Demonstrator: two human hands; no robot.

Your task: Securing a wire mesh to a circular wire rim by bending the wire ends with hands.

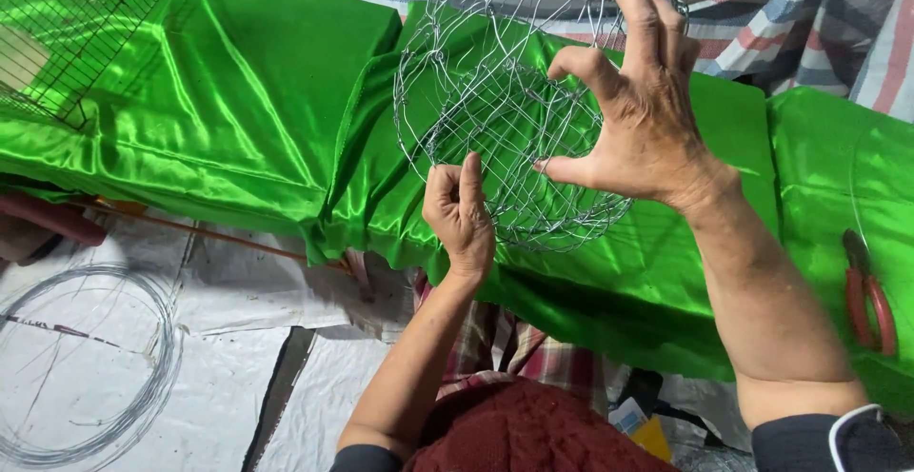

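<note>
Above the middle of the green satin cloth [238, 120], a round wire mesh basket [514, 101] is held up off the surface, tipped so that its open side faces the person and the woven bottom shows through the ring. The right hand [647, 120] is spread wide over the basket's right rim, fingers hooked through and around the wire, which looks like a way of keeping the frame steady and turned toward the eyes. The left hand [459, 210] is closed at the lower rim, thumb up and fingers curled in a pinch; it seems to grip a strand of the mesh, though the wire between the fingers is too thin to make out. Holding the basket in the air rather than resting it lets both hands reach its edge at once. Red-handled pliers [868, 301] lie on the cloth near its right edge, well apart from either hand. A coil of bare wire [143, 405] lies on the white sheeting [238, 291] on the floor at the lower left, and a wire cage panel [67, 25] rests on the cloth's far left corner.
</note>
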